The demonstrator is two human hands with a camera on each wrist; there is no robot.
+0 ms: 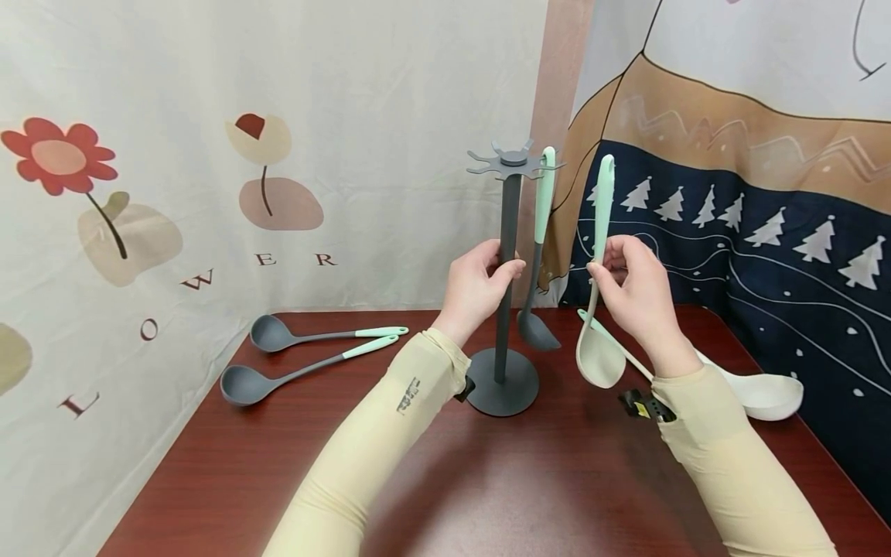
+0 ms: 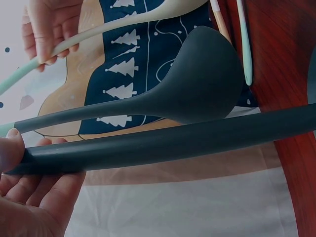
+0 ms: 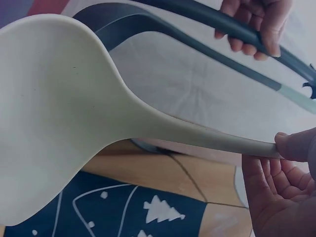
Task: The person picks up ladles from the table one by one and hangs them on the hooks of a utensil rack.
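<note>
**Holding the dark rack (image 1: 503, 333) and the white spoon (image 1: 602, 361), with One Utensil Hung**

Your left hand (image 1: 480, 282), at the centre of the head view, wraps thumb and fingers round the rack's post. Your right hand (image 1: 639, 292), right of centre and well apart from the left, pinches the white spoon by its handle; the spoon stands nearly upright in the air, bowl down, beside the rack. One dark utensil (image 1: 536, 331) hangs from the rack's top, so the work appears to be at an early stage: the spoon is not yet on the rack. Lying off it, on the tabletop (image 1: 418, 464), are an upper dark ladle (image 1: 273, 333) and a lower dark ladle (image 1: 244, 385) at centre left, and a white ladle (image 1: 773, 398) at lower right. A mint handle (image 1: 636, 363) runs partly hidden behind your right arm.
</note>
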